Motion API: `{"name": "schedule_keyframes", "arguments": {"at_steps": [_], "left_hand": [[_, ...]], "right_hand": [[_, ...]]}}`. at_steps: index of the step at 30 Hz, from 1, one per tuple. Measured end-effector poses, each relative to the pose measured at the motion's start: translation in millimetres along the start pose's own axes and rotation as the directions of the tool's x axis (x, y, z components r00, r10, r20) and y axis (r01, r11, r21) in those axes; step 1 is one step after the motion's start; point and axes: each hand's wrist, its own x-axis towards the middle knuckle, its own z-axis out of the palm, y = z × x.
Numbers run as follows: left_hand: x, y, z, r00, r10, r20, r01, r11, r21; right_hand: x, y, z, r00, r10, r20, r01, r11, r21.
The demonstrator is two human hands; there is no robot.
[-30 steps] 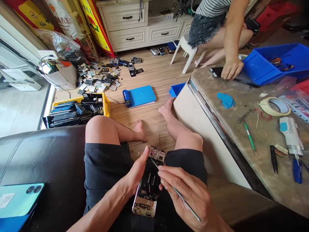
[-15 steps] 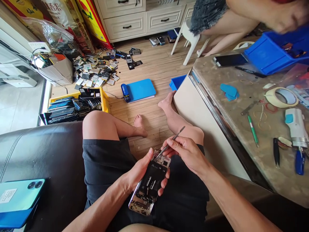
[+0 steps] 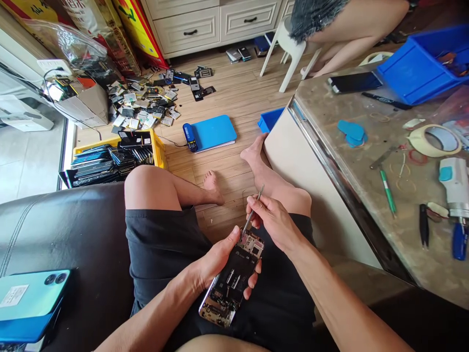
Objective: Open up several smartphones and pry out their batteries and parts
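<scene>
Our left hand [image 3: 220, 252] grips the opened smartphone [image 3: 230, 283] in its palm, just below our right hand [image 3: 273, 217], which pinches a slim metal spudger [image 3: 249, 221], tip at the phone's upper end; left of our hands, a teal phone [image 3: 32, 296] bears a white label [image 3: 13, 296]; in our grip, the battery [image 3: 240, 266] shows white arrows and unreadably small print; glossy black leather [image 3: 95, 234] spreads leftward, a round masking-tape roll [image 3: 417, 140] lies rightward.

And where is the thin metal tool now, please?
In the head view, the thin metal tool is in the right hand, slightly below and right of centre, its lower end at the upper part of the opened phone.
</scene>
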Motion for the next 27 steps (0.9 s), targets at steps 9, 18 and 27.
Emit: {"name": "schedule_keyframes", "arguments": {"at_steps": [9,18,27], "left_hand": [[-0.1,-6.3,-6.6,0.999,0.021,-0.028,-0.022,0.999,-0.035],[4.2,-0.9,-8.3,0.999,0.026,-0.041,-0.026,1.000,0.001],[13.3,-8.0,-15.9,0.999,0.050,-0.015,-0.051,0.998,-0.046]], "right_hand": [[0.1,14.0,13.6,0.998,0.059,0.037,-0.057,0.998,-0.038],[-12.0,-0.2,14.8,0.995,-0.011,-0.099,-0.006,0.985,-0.173],[-28.5,12.1,42.0,0.869,-0.198,-0.453,0.035,0.938,-0.344]]}}
